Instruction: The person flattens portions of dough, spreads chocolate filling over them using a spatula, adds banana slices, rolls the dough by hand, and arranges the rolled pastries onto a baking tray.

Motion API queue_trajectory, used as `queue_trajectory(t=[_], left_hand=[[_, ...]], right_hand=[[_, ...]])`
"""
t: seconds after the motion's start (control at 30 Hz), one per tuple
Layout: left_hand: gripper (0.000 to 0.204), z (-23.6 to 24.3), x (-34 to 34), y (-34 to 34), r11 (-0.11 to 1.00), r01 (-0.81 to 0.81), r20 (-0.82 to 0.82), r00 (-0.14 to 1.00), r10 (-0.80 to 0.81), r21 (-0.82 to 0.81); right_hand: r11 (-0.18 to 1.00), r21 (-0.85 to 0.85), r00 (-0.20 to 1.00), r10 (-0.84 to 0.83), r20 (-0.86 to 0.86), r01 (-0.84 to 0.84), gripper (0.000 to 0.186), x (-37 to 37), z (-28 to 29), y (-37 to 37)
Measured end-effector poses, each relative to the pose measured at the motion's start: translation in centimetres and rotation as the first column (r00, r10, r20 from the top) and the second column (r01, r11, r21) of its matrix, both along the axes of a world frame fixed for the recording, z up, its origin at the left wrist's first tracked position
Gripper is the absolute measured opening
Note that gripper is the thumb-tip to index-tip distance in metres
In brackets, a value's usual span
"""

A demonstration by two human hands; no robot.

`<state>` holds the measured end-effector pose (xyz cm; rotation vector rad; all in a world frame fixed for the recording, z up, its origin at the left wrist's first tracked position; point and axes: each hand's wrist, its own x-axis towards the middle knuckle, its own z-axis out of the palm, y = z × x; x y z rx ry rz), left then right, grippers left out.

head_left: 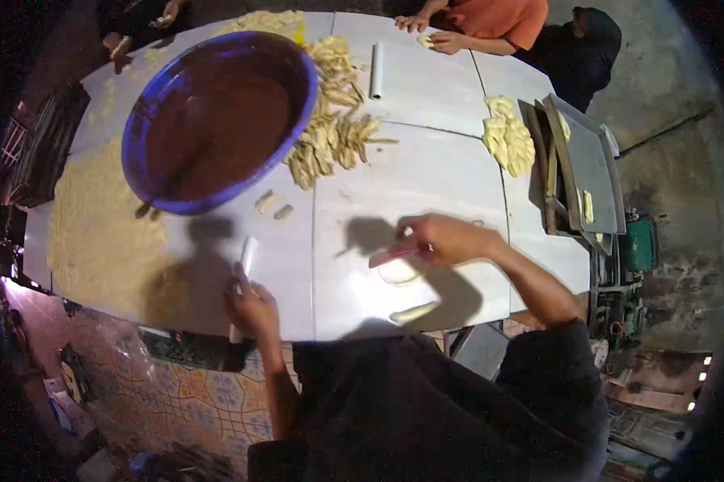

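My left hand (253, 309) is closed around a pale, tube-like rolling pin (249, 255) near the table's front edge. My right hand (446, 239) grips a flat, reddish spreading tool (392, 256), its exact kind unclear. The tool is over a small flattened piece of pale dough (400, 275). Nearer to me lies a long, rolled dough piece (414, 312). Small pale pieces (272, 205) rest between my hands and a big purple basin (312, 100) of brown paste (225, 128).
Yellow-brown strips (330, 149) are heaped beside the basin. A dough mass (508, 140) sits at right, by stacked metal trays (599, 169). Another rolling pin (376, 72) lies further back. Pale dough pieces (105, 233) cover the left side. Other people's hands (449, 42) are across the table (426, 177).
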<state>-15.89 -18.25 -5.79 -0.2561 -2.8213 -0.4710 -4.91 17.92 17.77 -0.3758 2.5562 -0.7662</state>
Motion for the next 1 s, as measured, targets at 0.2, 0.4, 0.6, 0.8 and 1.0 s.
queue_trajectory(t=[0.2, 0.4, 0.6, 0.8, 1.0], left_hand=[[0.059, 0.8, 0.1, 1.1, 0.988, -0.027, -0.098, 0.995, 0.012, -0.149], [0.053, 1.6, -0.4, 0.3, 0.99, 0.07, -0.219, 0.971, -0.096, -0.124], [0.051, 2.1, -0.5, -0.2, 0.991, -0.132, 0.154, 0.979, 0.132, -0.006], [0.057, 1.4, 0.7, 0.3, 0.97, -0.063, -0.226, 0.974, 0.008, -0.235], [0.058, 3.4, 0.6, 1.0, 0.99, -0.041, -0.177, 0.984, 0.016, -0.139]], right_hand=[[0.907, 0.044, 0.832, -0.364, -0.418, 0.419, 0.046, 12.5, -13.6, -2.0], [0.867, 0.218, 0.88, -0.383, -0.282, 0.448, 0.045, 14.1, -12.5, -2.1], [0.908, 0.257, 0.924, -0.368, 0.108, 0.331, 0.037, 13.3, -9.0, 5.3], [0.624, 0.548, 0.805, -0.568, -0.171, 0.557, 0.027, 12.8, -7.9, 8.5], [0.95, -0.209, 0.871, -0.298, -0.391, 0.231, 0.035, -5.5, -12.1, -4.4]])
